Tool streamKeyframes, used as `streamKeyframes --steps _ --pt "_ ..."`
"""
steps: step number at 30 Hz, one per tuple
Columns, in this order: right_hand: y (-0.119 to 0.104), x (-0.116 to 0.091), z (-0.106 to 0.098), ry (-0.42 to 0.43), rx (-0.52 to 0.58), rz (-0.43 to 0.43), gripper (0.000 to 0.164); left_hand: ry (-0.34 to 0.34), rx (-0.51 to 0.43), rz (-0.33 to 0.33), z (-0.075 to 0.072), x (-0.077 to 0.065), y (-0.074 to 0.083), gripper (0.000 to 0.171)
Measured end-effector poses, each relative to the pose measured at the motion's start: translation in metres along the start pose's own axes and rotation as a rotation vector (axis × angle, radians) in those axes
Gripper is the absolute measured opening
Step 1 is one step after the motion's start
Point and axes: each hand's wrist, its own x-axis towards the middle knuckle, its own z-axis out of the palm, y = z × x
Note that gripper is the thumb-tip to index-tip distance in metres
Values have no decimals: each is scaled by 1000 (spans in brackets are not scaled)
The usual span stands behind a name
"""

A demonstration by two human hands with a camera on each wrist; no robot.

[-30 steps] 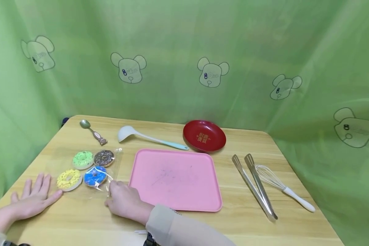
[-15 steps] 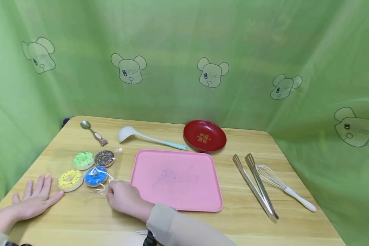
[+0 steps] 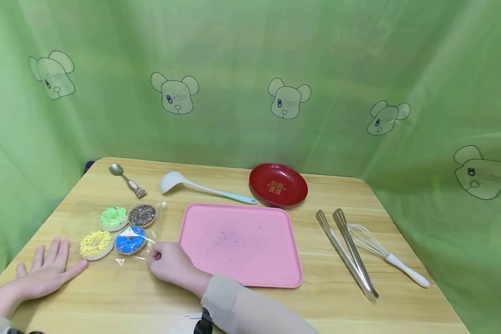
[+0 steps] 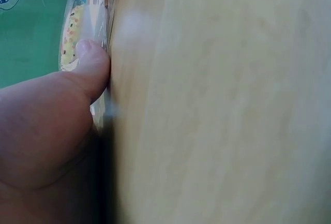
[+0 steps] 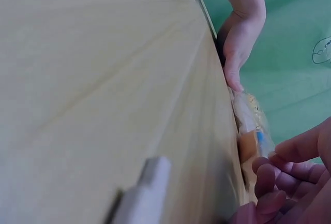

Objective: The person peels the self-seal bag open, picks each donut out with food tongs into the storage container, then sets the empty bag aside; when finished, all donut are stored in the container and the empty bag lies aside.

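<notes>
A clear plastic bag [image 3: 125, 260] lies flat on the table, holding a green doughnut [image 3: 113, 218], a dark brown doughnut [image 3: 142, 215], a yellow doughnut [image 3: 96, 244] and a blue doughnut [image 3: 130, 240]. Fingers spread, my left hand [image 3: 46, 271] rests on the table at the bag's left side. Its thumb [image 4: 93, 61] touches the bag near the yellow doughnut in the left wrist view. My right hand [image 3: 173, 264] has curled fingers at the bag's right corner. In the right wrist view, its thumb and forefinger [image 5: 300, 146] pinch the bag's edge, mostly hidden by the fingertips.
A pink tray [image 3: 238, 246] lies right of the bag. Behind are a spoon [image 3: 127, 180], a white and teal ladle [image 3: 204, 186] and a red plate [image 3: 277, 178]. Metal tongs [image 3: 346, 253] and a whisk [image 3: 388, 255] lie at the right. A thin white object [image 3: 193, 317] lies near the front.
My right hand has turned slightly and shifted a little right at the bag's corner, and the plastic there has changed its folds. My left hand stays in place.
</notes>
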Motion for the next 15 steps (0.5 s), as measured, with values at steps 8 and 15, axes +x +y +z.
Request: streamKeyframes --steps 8,15 --pt "5 -2 -4 16 -9 62 23 -14 0 -8 0 0 -1 94" --pt "8 -5 -11 -19 8 89 28 -9 15 -4 -1 0 1 94"
